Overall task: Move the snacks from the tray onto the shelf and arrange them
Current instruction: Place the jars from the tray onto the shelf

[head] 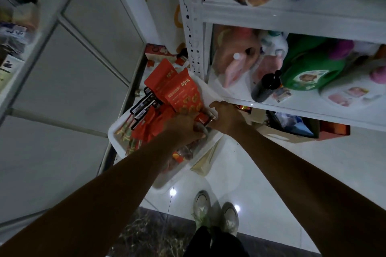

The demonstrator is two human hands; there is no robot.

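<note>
Clutter of snacks (181, 94) in tray (114, 134) masks left hand (183, 126), right hand (226, 118) grip: cannot tell.

Both arms outstretched downward, left hand (183, 127) and right hand (224, 118) nearly touching, fingers (199, 130) seemingly curled.

One white tray (117, 131), two tall red pouches (186, 94), two shoes (201, 204) and one black bottle (265, 87)

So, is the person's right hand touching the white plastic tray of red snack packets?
Touching. The head view shows the right hand curled over the rim of the white plastic tray, its thumb lying on the rim with no gap.
</note>
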